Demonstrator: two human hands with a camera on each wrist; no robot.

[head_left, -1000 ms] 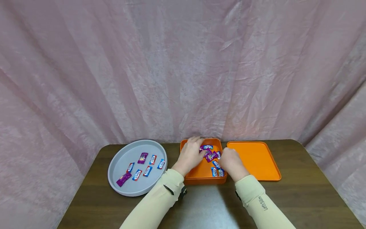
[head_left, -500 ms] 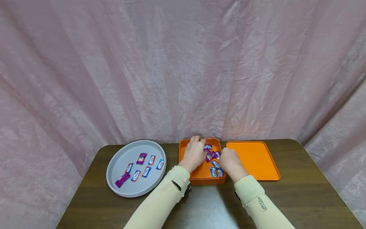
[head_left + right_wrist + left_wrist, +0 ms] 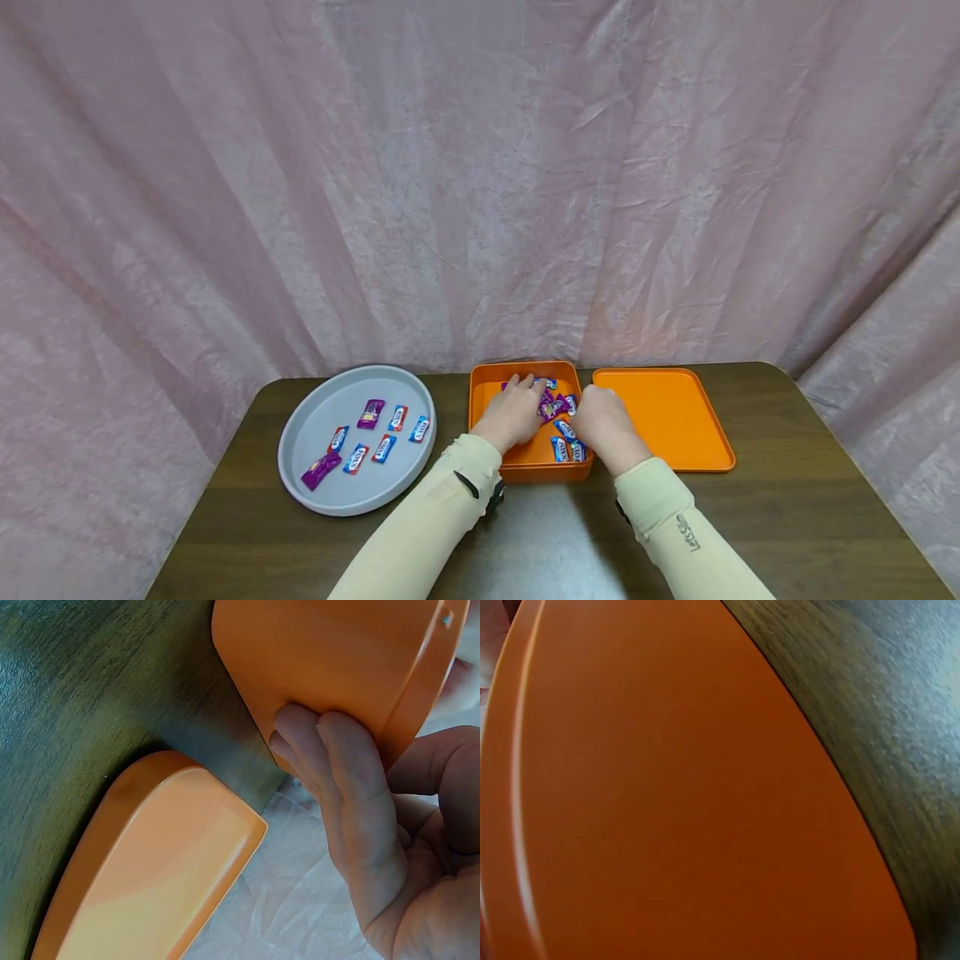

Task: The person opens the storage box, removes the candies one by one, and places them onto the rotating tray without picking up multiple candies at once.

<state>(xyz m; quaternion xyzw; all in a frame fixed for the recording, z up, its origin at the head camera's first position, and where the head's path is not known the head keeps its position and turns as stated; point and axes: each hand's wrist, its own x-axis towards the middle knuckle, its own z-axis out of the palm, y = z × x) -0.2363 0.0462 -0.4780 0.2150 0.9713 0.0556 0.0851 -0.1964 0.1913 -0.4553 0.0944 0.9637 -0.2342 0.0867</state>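
Observation:
An orange box [image 3: 543,473] stands at the back of the table with several wrapped candies inside, some purple [image 3: 553,408], some blue and white [image 3: 560,450]. My left hand [image 3: 514,414] reaches over the left side into the box, fingers spread down near the purple candies; its fingertips are partly hidden. My right hand [image 3: 606,421] grips the box's right wall. In the right wrist view, the right hand's fingers [image 3: 360,787] press the outside of the box [image 3: 337,652], the thumb side at the rim. Only the box's outer wall [image 3: 690,780] and table appear in the left wrist view.
A round grey tray [image 3: 345,392] at the left holds several scattered candies, purple [image 3: 321,471] and blue-red-white [image 3: 384,448]. A flat orange lid or tray [image 3: 667,417] lies right of the box. A pink curtain [image 3: 480,183] hangs behind the wooden table [image 3: 780,475].
My left hand has shifted slightly right, then its fingers have lowered and spread further among the candies in the box. My right hand keeps its hold on the box wall.

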